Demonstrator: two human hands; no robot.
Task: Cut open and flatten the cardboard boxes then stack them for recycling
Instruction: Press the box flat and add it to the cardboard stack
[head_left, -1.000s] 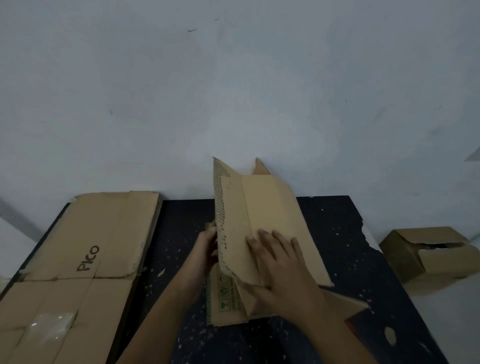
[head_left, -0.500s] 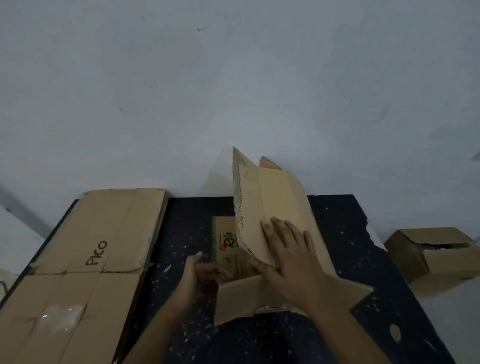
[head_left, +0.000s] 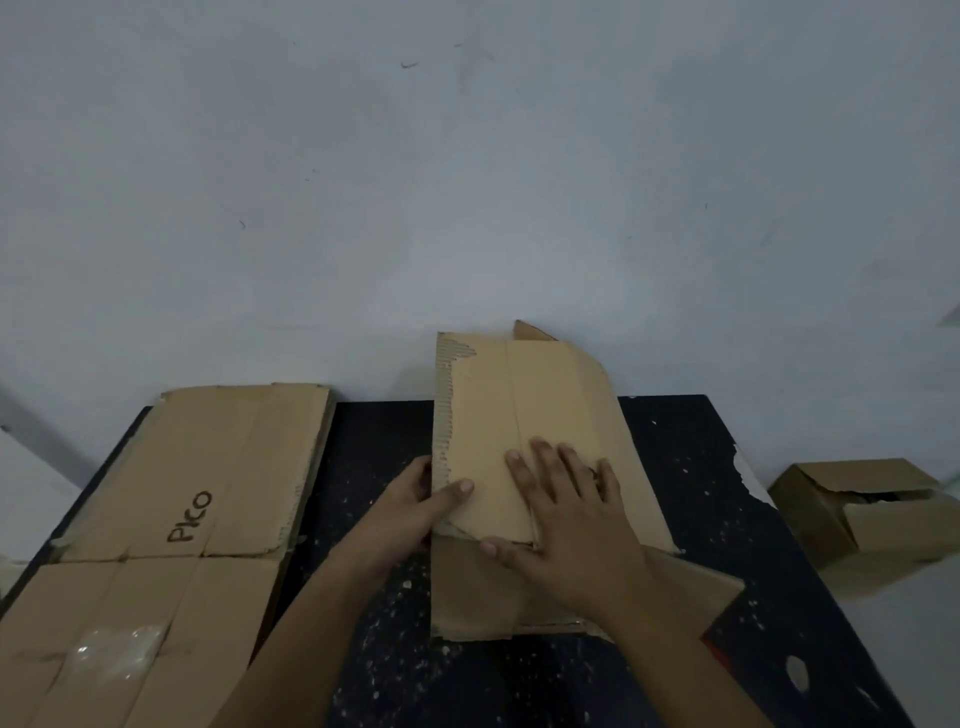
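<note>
A cut-open brown cardboard box (head_left: 524, 410) lies on the dark speckled table (head_left: 691, 467), its upper panel folded down over the lower flaps. My right hand (head_left: 566, 514) presses flat on that panel with fingers spread. My left hand (head_left: 415, 504) grips the panel's torn left edge, thumb on top and fingers hidden beneath it. A small flap sticks up at the far end of the box.
A stack of flattened cardboard (head_left: 171, 499) marked "Pico" covers the table's left side. An unflattened open box (head_left: 872, 519) sits on the floor to the right. A pale wall stands right behind the table.
The raised panel has been pushed down nearly flat, hiding the printed side. My left hand moved from the lower flap up to the panel's left edge.
</note>
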